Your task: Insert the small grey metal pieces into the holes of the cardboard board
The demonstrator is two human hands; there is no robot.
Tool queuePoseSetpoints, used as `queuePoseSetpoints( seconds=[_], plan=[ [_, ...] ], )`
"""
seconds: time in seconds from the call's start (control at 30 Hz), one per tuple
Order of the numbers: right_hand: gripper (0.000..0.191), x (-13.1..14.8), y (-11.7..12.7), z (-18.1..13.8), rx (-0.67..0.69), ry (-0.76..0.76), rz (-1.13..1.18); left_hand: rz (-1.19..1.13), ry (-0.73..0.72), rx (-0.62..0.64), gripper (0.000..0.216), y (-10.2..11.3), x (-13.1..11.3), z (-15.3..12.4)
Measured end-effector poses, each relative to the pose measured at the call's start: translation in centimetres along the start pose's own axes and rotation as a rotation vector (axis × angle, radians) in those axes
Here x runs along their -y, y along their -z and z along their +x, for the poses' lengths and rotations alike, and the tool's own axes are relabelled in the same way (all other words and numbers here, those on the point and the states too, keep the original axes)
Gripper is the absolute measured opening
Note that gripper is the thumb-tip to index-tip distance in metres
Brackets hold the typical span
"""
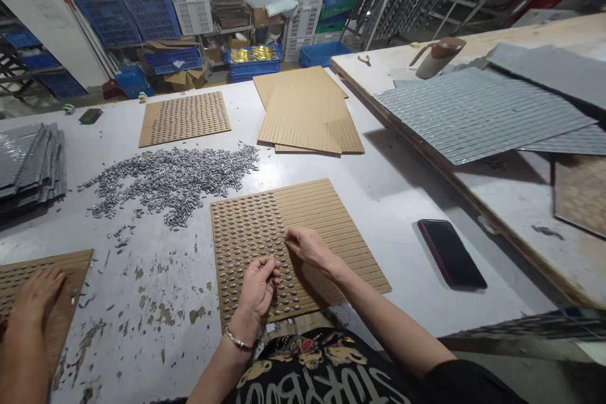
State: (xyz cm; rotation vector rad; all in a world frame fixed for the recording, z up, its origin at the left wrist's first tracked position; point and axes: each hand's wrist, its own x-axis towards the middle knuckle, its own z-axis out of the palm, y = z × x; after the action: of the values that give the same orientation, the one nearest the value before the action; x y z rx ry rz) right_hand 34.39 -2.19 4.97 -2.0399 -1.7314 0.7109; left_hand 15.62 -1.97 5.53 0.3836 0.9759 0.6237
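Observation:
A brown grooved cardboard sheet [331, 227] lies in front of me, its left part set with rows of small grey spindle-shaped pieces [246, 227]. My left hand [259, 284] is curled closed, palm up, above the filled rows; small grey pieces show at its fingers. At the edge of the filled part, my right hand [310, 246] pinches with thumb and forefinger down against the cardboard. Whatever sits between those fingertips is too small to make out. Beyond the sheet is a loose heap of the same grey pieces [175, 177].
A co-worker's hand [40, 290] rests on another filled sheet [80, 265] at left. Further back are a filled sheet [184, 117] and stacked bare sheets [303, 107]. A phone [452, 254] lies at right, near a second table holding grey ridged sheets [483, 110] and a mug [440, 57].

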Motion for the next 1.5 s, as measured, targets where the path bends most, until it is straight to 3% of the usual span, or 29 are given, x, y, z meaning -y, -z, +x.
queuePoseSetpoints(
  seconds=[0.2, 0.37, 0.57, 0.7, 0.9, 1.07, 1.2, 1.33, 1.43, 1.5],
  plan=[
    [0.010, 0.1, 0.9, 0.3, 0.034, 0.023, -0.022, 0.046, -0.026, 0.000, 0.043, 0.0, 0.3, 0.1],
    [0.011, 0.7, 0.9, -2.3, -0.091, 0.058, 0.254, -0.060, 0.023, 0.042, 0.040, 0.2, 0.5, -0.2],
    [0.018, 2.3, 0.0, -5.6, -0.044, 0.020, 0.606, -0.075, 0.051, 0.106, 0.036, -0.8, 1.4, -0.2],
    [0.017, 1.6, -0.1, -5.1, -0.070, -0.005, 0.525, -0.032, 0.041, 0.107, 0.035, -1.4, 1.7, -0.1],
    [0.021, 0.9, -1.4, -3.2, -0.235, -0.226, 0.297, -0.028, -0.032, 0.045, 0.035, -0.7, 1.0, -0.1],
    [0.022, 1.2, -2.9, -2.7, -0.223, -0.304, 0.095, 0.043, -0.067, 0.038, 0.040, -0.3, 0.8, -0.4],
    [0.013, 0.8, -2.6, -2.6, -0.216, -0.350, 0.023, 0.076, -0.083, 0.002, 0.042, -0.4, 0.5, -0.4],
    [0.014, 1.4, -1.3, -3.9, -0.295, -0.161, 0.214, -0.009, -0.047, 0.026, 0.044, -0.5, 0.3, -0.5],
    [0.015, 2.6, -0.5, -5.6, -0.241, 0.079, 0.390, -0.043, -0.014, 0.055, 0.042, -0.7, 0.4, -0.6],
    [0.015, 3.3, -0.3, -6.4, -0.197, 0.146, 0.450, -0.043, 0.004, 0.078, 0.039, -0.9, 0.8, -0.6]
  ],
)
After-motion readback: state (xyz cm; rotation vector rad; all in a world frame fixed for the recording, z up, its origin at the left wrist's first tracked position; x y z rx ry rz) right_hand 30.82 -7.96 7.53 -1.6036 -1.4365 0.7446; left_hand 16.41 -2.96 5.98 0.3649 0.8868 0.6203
